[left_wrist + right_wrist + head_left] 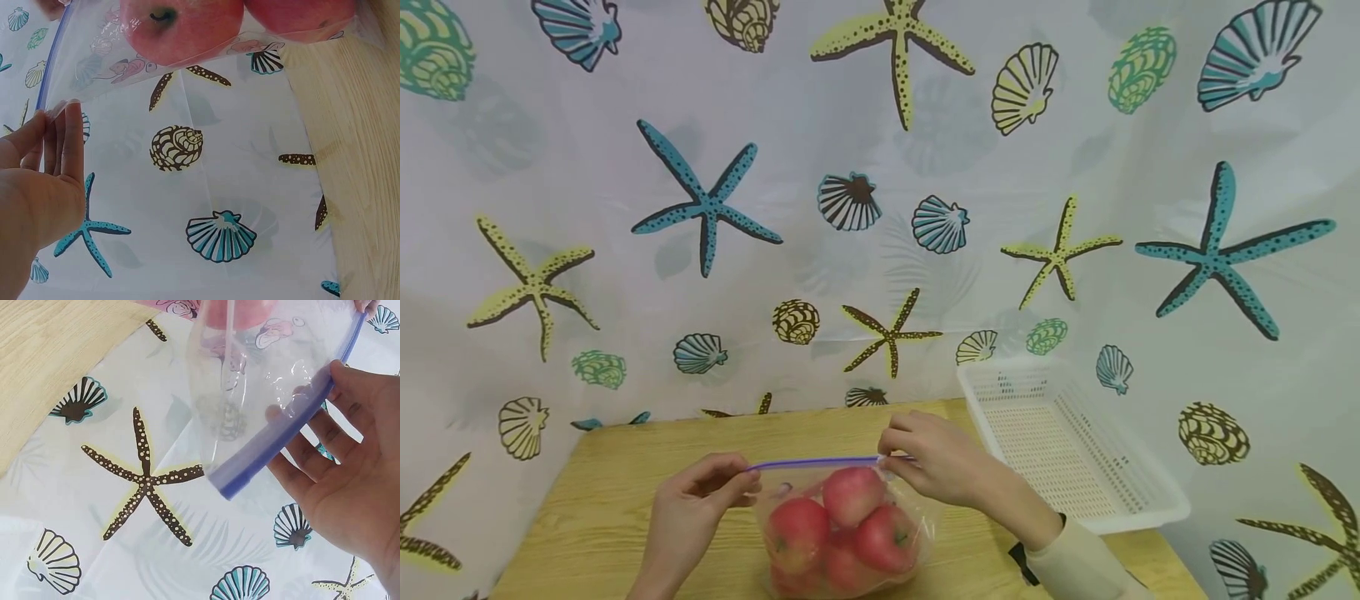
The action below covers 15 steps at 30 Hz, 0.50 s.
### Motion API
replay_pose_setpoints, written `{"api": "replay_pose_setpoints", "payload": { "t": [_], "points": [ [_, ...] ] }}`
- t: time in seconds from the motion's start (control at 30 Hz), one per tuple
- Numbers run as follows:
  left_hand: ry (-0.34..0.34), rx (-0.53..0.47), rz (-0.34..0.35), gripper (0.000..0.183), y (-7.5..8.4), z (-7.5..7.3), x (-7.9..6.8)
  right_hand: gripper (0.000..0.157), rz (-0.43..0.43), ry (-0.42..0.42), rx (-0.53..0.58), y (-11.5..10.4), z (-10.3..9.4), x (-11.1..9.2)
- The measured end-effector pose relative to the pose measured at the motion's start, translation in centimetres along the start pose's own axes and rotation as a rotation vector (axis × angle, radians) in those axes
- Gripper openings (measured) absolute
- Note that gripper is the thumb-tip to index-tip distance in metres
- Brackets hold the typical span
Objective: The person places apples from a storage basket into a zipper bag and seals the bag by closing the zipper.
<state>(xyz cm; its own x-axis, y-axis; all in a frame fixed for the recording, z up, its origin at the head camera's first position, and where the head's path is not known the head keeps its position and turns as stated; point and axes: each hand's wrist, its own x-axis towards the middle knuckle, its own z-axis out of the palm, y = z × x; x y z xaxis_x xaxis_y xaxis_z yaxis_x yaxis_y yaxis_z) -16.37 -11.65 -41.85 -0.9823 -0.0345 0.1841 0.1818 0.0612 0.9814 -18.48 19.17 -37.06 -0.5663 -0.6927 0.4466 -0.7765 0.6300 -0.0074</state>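
Note:
A clear zip bag full of several red apples stands on the wooden table, its purple zip strip stretched across the top. At the strip's left end, my left hand pinches the corner between thumb and fingers; the left wrist view shows that left hand holding the bag's edge. Toward the other end, my right hand pinches the strip. In the right wrist view the right hand has its thumb on one side of the strip and fingers behind, with the strip's end sticking out past them.
A white perforated plastic basket sits on the right side of the wooden table. Behind and at the sides hangs a white sheet printed with starfish and shells. A black strap shows by the right wrist.

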Motion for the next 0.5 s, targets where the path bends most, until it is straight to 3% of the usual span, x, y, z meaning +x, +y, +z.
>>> {"api": "replay_pose_setpoints", "payload": {
  "t": [0.5],
  "points": [
    [-0.02, 0.004, -0.019, 0.024, 0.4, -0.4, 0.1, 0.005, 0.087, -0.029, -0.023, 1.1, -0.9, -2.3]
  ]
}}
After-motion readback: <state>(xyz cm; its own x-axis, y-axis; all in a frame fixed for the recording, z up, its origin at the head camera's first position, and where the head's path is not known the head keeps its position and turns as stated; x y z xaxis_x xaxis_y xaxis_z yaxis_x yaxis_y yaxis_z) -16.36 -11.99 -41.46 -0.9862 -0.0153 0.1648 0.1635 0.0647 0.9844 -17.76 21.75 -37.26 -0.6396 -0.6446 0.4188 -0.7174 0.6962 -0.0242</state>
